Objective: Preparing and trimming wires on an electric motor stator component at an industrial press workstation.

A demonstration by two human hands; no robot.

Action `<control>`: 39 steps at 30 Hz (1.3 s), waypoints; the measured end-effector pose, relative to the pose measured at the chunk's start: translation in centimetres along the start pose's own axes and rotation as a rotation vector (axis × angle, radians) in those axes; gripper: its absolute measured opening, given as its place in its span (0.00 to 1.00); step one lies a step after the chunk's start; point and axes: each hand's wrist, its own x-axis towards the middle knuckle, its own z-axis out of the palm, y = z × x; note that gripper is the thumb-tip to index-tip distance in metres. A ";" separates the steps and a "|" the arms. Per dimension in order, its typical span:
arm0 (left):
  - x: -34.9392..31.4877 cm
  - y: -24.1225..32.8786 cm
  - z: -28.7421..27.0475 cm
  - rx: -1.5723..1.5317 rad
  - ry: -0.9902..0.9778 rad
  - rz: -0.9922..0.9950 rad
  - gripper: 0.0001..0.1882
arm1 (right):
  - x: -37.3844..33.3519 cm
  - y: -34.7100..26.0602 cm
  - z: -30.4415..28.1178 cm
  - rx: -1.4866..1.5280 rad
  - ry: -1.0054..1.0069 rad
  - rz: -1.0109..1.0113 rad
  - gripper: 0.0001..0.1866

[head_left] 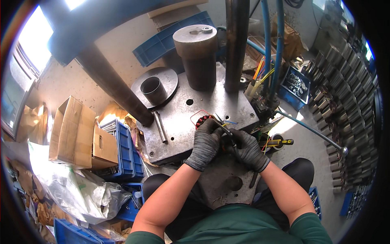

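On the far left, a tall brown box (72,134) stands by a smaller brown box (105,147). A crumpled white plastic sheet (75,191) lies in front of them. Next comes a blue crate (131,148), close to the grey metal tabletop (178,136). A thick dark post (115,83) leans across the picture and comes down near the tabletop's left side. A flat round plate (172,81) lies there, and a short, wide tube (159,96) stands on it. A thin metal rod (161,127) lies nearer to the person. Farther back, a big metal cylinder (199,67) stands up, with a small ring (207,29) on its top.

In the middle, the left hand (206,144) wears a grey glove. Its grip is closed on a small red and black round part (203,120), which is held over the front of the tabletop. A thin red wire (198,111) makes a loop just beside it. The right hand (248,149), gloved too, is very near the left one. Its grip is closed around a thin dark tool (233,139), but I cannot tell what kind.

To the right, a yellow and black handle (287,142) sticks out, and a blue bin (291,97) holds small shiny bits. Lots of metal tubes (345,95) are piled on the far right
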 end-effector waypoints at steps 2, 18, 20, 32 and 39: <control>-0.1 0.0 -0.1 -0.067 -0.020 0.020 0.08 | 0.1 -0.4 -0.3 -0.014 -0.020 0.008 0.25; -0.3 -0.7 -0.7 -0.037 -0.063 -0.059 0.09 | 0.8 -3.2 -1.7 -0.374 0.106 -0.082 0.30; -0.4 -0.9 -0.8 0.003 -0.071 0.010 0.08 | 0.7 -3.3 -1.6 -0.411 0.110 -0.093 0.31; -0.7 -0.4 -0.6 0.138 -0.019 0.135 0.07 | -0.1 -4.0 -2.0 0.271 -0.186 0.223 0.25; -0.6 -0.6 -0.5 0.254 0.019 0.222 0.08 | 0.4 -5.0 -3.1 0.527 -0.335 0.380 0.28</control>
